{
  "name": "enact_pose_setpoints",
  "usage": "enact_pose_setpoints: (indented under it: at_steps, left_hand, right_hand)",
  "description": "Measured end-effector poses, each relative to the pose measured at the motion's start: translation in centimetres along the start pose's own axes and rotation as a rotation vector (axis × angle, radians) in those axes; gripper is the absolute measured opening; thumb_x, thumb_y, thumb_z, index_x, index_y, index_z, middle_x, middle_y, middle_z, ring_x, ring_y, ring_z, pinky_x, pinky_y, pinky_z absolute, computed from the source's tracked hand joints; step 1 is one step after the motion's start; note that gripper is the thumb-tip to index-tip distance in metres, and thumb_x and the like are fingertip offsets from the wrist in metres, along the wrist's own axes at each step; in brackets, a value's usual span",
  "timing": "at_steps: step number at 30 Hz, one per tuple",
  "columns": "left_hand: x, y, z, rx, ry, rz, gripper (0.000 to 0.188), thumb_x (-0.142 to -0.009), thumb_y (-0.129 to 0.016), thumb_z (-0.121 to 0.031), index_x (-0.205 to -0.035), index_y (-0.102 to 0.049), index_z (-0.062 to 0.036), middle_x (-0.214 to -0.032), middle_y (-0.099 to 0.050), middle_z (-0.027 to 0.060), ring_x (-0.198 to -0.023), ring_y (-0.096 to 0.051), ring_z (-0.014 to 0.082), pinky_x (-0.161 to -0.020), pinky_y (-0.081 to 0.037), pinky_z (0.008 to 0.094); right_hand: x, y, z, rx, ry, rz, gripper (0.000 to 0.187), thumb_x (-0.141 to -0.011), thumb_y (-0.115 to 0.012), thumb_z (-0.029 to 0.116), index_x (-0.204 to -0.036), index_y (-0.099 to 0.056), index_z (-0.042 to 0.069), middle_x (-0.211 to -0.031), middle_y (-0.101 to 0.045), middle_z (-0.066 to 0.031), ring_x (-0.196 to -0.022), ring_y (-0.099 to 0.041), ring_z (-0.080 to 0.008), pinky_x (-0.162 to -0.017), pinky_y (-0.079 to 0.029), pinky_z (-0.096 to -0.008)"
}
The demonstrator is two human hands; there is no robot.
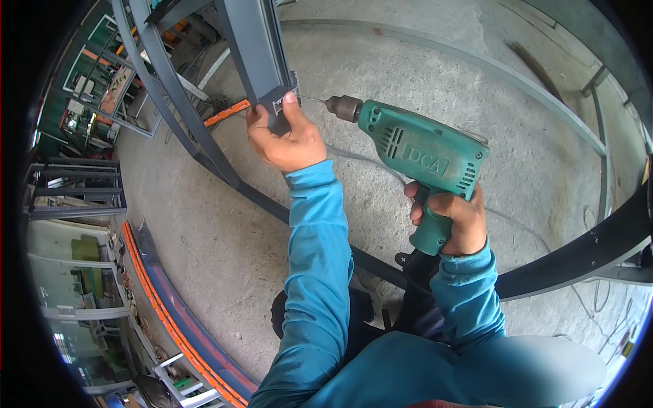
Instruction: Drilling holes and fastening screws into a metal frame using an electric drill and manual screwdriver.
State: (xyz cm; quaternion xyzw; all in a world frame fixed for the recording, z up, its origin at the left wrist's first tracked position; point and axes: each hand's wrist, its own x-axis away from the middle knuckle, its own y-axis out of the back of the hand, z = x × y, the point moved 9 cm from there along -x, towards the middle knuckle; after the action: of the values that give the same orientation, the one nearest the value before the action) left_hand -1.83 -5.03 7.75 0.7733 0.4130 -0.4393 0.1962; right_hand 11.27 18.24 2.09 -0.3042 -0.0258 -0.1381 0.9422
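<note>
My right hand [468,219] is wrapped round the handle of a green electric drill [425,153]. The drill points left, and a thin bit [314,100] sticks out of its dark chuck [343,107]. Its tip is close to the lower end of a dark grey metal profile [250,51]; whether the two touch is hard to tell. My left hand [291,141] pinches that lower end between thumb and fingers, where a small cut piece with a bare silver edge [279,105] shows. Part of the fingers is hidden behind the profile.
A dark curved frame bar [265,202] crosses in front of me, and a wide dark curved band [578,255] lies at right. Cable [364,156] trails over the concrete floor [224,272]. An orange strip [163,299] runs along the left. Metal frames [75,187] and glazed panels [75,272] stand far left.
</note>
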Motion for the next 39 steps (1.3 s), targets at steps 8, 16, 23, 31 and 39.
enact_pose_setpoints:
  at_steps: [8,16,23,31,39]
  left_hand:
    - [-0.1,-0.1,0.6,0.154,0.023,-0.027,0.045,-0.084,-0.078,-0.017,-0.103,-0.055,0.0170,-0.096,-0.061,0.0229,-0.085,-0.065,0.0268,-0.073,-0.057,0.0345]
    - [-0.4,-0.3,-0.3,0.106,0.042,0.017,0.043,-0.084,-0.079,-0.017,-0.102,-0.055,0.0131,-0.097,-0.059,0.0209,-0.090,-0.064,0.0262,-0.078,-0.055,0.0365]
    - [0.1,-0.5,-0.7,0.125,0.140,0.062,0.045,-0.085,-0.076,-0.017,-0.106,-0.054,0.0159,-0.099,-0.062,0.0238,-0.088,-0.065,0.0273,-0.078,-0.054,0.0352]
    - [0.0,-0.2,-0.4,0.132,0.077,0.038,0.043,-0.085,-0.077,-0.016,-0.106,-0.054,0.0147,-0.095,-0.062,0.0220,-0.086,-0.065,0.0270,-0.076,-0.055,0.0346]
    - [-0.1,0.3,-0.4,0.160,0.010,-0.037,0.042,-0.083,-0.080,-0.017,-0.100,-0.056,0.0140,-0.098,-0.060,0.0220,-0.091,-0.062,0.0288,-0.081,-0.053,0.0392]
  right_hand:
    - [0.6,0.2,0.2,-0.066,-0.002,-0.001,0.050,-0.066,-0.058,-0.004,-0.116,-0.056,-0.007,-0.090,-0.067,-0.0199,-0.063,-0.064,-0.0202,-0.057,-0.054,-0.0319]
    - [0.1,1.0,0.4,-0.108,-0.031,0.047,0.055,-0.069,-0.058,-0.012,-0.124,-0.053,-0.006,-0.096,-0.067,-0.0191,-0.077,-0.067,-0.0214,-0.061,-0.056,-0.0304]
    - [-0.1,0.8,-0.1,-0.154,-0.030,0.067,0.062,-0.067,-0.060,-0.015,-0.127,-0.051,-0.005,-0.098,-0.067,-0.0173,-0.083,-0.067,-0.0221,-0.062,-0.055,-0.0299]
    - [-0.7,-0.2,0.2,-0.057,0.010,0.096,0.060,-0.067,-0.060,-0.011,-0.126,-0.052,-0.004,-0.092,-0.066,-0.0158,-0.075,-0.065,-0.0186,-0.061,-0.053,-0.0293]
    - [-1.0,-1.1,-0.5,-0.039,-0.037,0.054,0.049,-0.066,-0.060,-0.010,-0.115,-0.055,-0.007,-0.083,-0.064,-0.0162,-0.063,-0.061,-0.0193,-0.057,-0.052,-0.0313]
